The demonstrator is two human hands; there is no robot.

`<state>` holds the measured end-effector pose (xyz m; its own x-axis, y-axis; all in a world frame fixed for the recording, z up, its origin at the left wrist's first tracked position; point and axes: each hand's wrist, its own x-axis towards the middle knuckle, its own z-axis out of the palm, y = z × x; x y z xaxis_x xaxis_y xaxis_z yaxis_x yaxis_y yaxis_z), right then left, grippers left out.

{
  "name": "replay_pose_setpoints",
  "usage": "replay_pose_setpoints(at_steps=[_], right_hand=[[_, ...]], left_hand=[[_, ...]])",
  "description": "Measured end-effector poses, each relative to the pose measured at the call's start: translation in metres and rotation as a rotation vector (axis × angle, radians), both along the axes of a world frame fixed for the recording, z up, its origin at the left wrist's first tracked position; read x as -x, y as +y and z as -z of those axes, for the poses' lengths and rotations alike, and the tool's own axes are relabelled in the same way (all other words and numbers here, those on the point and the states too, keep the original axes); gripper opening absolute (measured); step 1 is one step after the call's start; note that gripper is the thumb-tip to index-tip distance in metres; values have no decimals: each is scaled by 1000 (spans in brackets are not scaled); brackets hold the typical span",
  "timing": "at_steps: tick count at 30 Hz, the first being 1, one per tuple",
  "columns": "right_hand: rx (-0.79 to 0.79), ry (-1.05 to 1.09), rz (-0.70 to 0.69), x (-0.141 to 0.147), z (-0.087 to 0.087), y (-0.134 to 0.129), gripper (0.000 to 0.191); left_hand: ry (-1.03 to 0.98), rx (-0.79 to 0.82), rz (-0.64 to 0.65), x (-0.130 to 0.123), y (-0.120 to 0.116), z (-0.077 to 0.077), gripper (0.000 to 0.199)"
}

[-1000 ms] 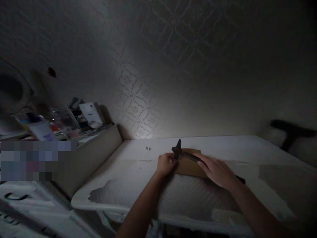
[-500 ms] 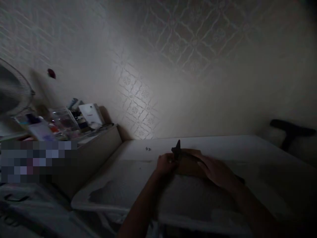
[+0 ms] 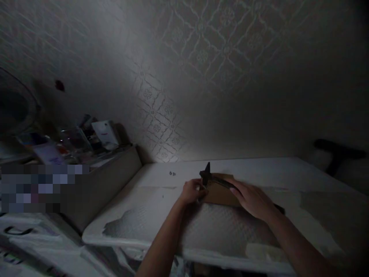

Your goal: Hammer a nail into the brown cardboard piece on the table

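Note:
My right hand [image 3: 255, 198] is wrapped round the handle of a dark hammer [image 3: 223, 182]. The handle's end sticks out behind my wrist, and the head stands just above the far left corner of a flat brown board [image 3: 220, 195]. My left hand [image 3: 191, 191] sits at the board's left edge, under the hammer head. Its thumb and fingers are pinched together beside the head; a thin pale glint shows at the fingertips, too small to name. The board lies on a white table [image 3: 150, 181] with a worn, patchy top.
Several small metal pieces [image 3: 172, 173] lie on the table, left of the board. Farther left, a cabinet [image 3: 115, 173] carries a white box [image 3: 104, 132], bottles, clear containers and a round fan [image 3: 17, 104]. A dark T-shaped object [image 3: 338, 152] stands at the right. Patterned wallpaper covers the wall behind.
Both hands and the hammer stay in nearly the same place. The light on the wall has dimmed, while the board and hands look brighter.

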<state>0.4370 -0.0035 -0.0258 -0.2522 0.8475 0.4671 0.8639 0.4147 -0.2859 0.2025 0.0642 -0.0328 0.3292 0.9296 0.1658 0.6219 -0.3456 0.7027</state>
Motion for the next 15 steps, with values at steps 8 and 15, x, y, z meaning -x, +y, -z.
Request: replay_pose_setpoints(at_steps=[8, 15], right_hand=[[-46, 16, -23, -1, 2, 1, 39], [-42, 7, 4, 0, 2, 1, 39]], left_hand=[[-73, -16, -50, -1, -5, -3, 10], [29, -68, -119, -3, -2, 0, 12]])
